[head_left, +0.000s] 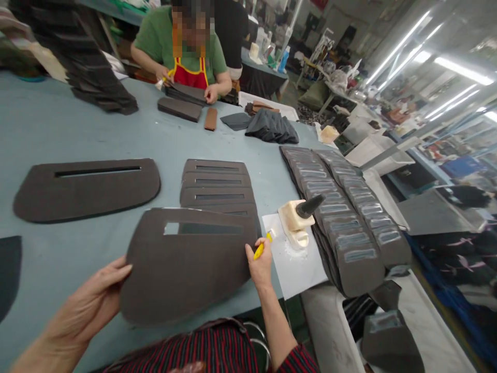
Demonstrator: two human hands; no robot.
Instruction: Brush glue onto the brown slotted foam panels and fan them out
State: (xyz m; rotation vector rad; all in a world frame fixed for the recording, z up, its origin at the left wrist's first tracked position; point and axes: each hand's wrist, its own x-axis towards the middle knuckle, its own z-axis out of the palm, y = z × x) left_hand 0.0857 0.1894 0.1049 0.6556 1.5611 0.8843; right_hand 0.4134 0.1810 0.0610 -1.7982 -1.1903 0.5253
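A dark brown-grey flat panel with a long slot (186,269) is held between my two hands, over the near edge of the table. My left hand (99,295) grips its left edge, thumb on top and fingers beneath. At the right edge, my right hand (261,264) pinches the panel and also holds a yellow-handled brush (259,250). Just beyond lies an overlapping row of slotted panels (217,181). To the left a stack of slotted panels (87,191) rests on the table. A cream glue container (295,220) with a black nozzle-like piece stands on white paper (301,272) at right.
Two overlapping rows of panels (341,217) with shiny slot edges cover the table's right side. Across the table, a co-worker in a green shirt (159,33) handles dark pieces (186,93). Dark fabric (272,127) is heaped nearby. A white bin (423,316) stands at lower right.
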